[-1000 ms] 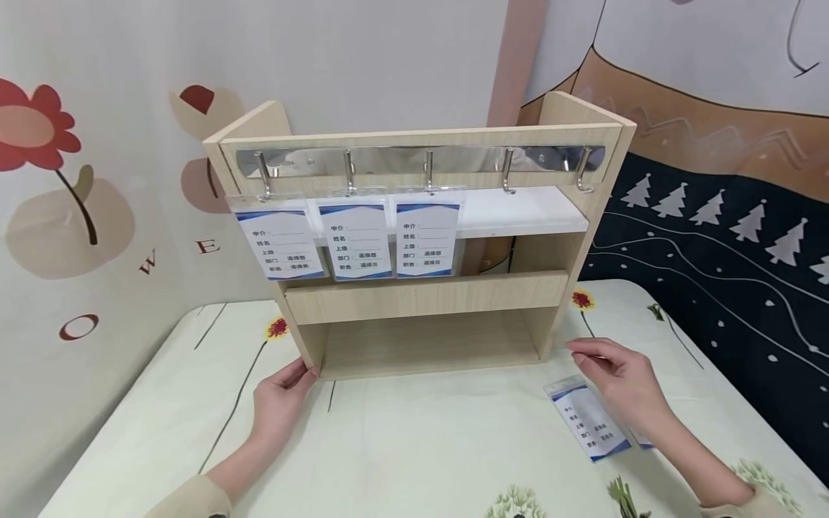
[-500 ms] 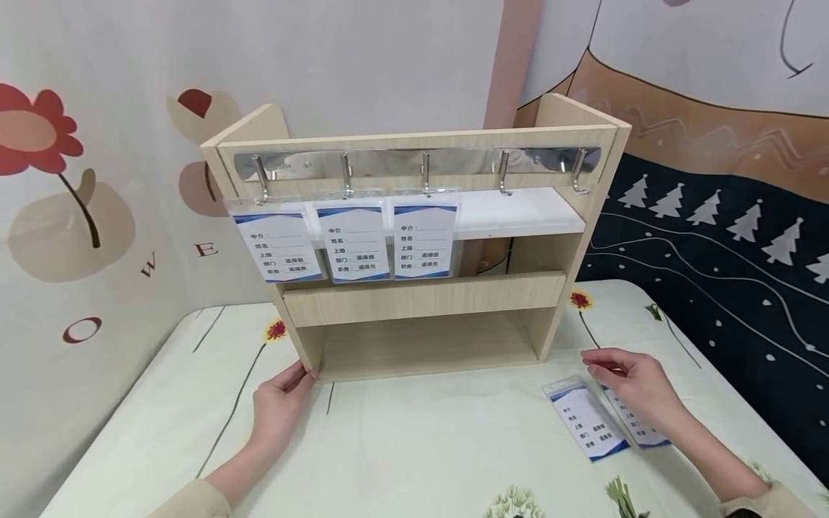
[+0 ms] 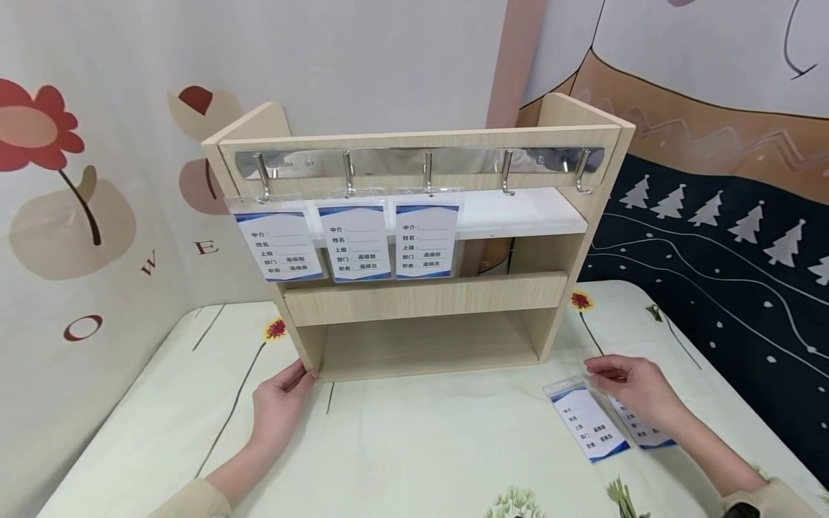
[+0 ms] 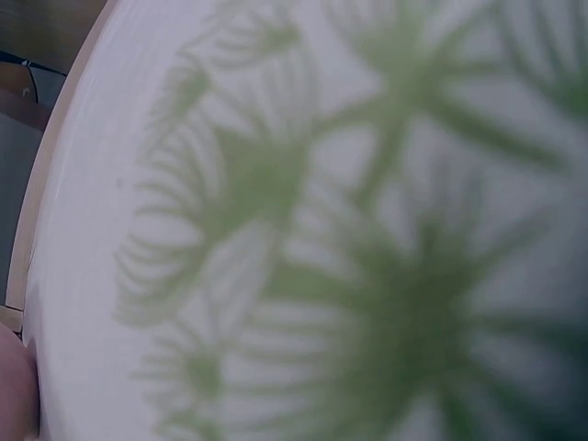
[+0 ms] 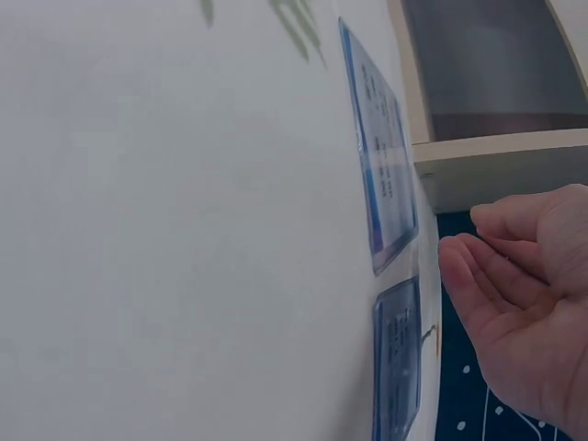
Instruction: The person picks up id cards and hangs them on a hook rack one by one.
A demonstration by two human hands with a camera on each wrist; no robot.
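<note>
See three ID badges [image 3: 352, 243] hanging at the three left hooks of the metal hook rail [image 3: 466, 160], up front on the wooden rack [image 3: 427, 298]; see two more on the tablecloth [image 3: 447, 439] near its lower right corner, a left loose badge [image 3: 589, 421] and a right loose badge [image 3: 644, 429], side by side, print up. Note right hand [image 3: 637, 392] over the top end of the right loose badge, fingers loosely curled, thumb close to fingertips, nothing pinched per right wrist view. Note left hand [image 3: 278, 406] touching the rack's lower left corner, fingers bent; cannot tell clamped or just bracing. For a clean pickup, probably best to slip a fingertip under the clear top edge, pinch there, stay off the printed card, lift straight, avoid nudging the neighbour. Brace the rack lightly; with a shove, might set the hanging badges swinging. Can't make out hook-to-slot engagement or exact fingertip height. Can't see the right loose badge's top, behind the hand. Getting little from left wrist view: mostly blurred green print, only a sliver of hand at the edge. Losing both sleeves at the head view's bottom edge.
</note>
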